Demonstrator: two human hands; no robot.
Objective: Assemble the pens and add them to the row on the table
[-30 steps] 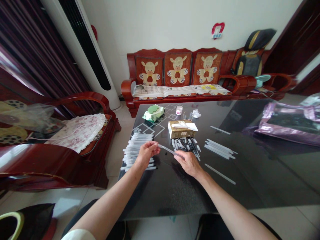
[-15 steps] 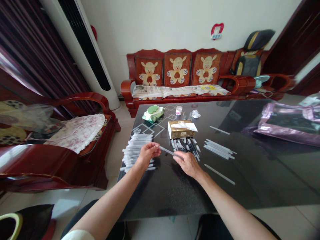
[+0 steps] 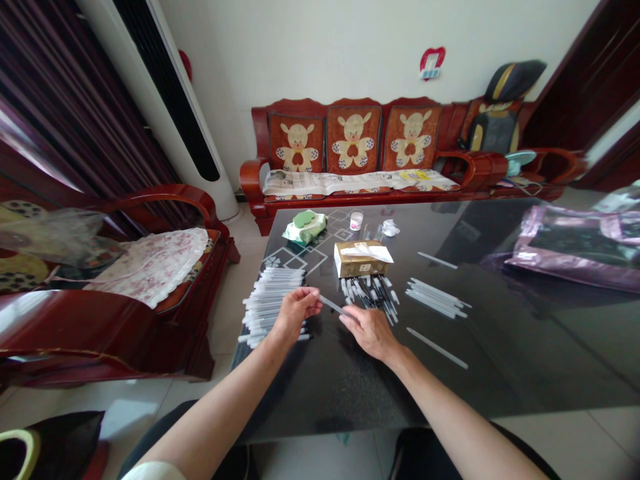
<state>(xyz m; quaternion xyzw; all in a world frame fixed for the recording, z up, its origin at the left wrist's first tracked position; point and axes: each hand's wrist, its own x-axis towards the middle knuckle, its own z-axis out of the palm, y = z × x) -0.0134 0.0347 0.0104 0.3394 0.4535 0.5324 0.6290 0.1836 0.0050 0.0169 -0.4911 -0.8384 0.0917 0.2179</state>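
Pen point(image 3: 332, 305) sat mid-frame, left hand point(image 3: 298, 312) pinching its upper-left end, right hand point(image 3: 369, 329) gripping the lower-right. Pile point(image 3: 270, 299) lay left of centre, box point(image 3: 361, 262) right.

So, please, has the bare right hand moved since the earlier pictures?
Yes, slightly: judged against the gold, rectangular tissue box, the bare right hand is now farther left, nearer to the bare left hand.

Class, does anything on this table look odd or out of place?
A pale tube lies apart in front of the bunched tubes, looking stray. A crumpled white wad sits beyond the tissue box, resembling litter.
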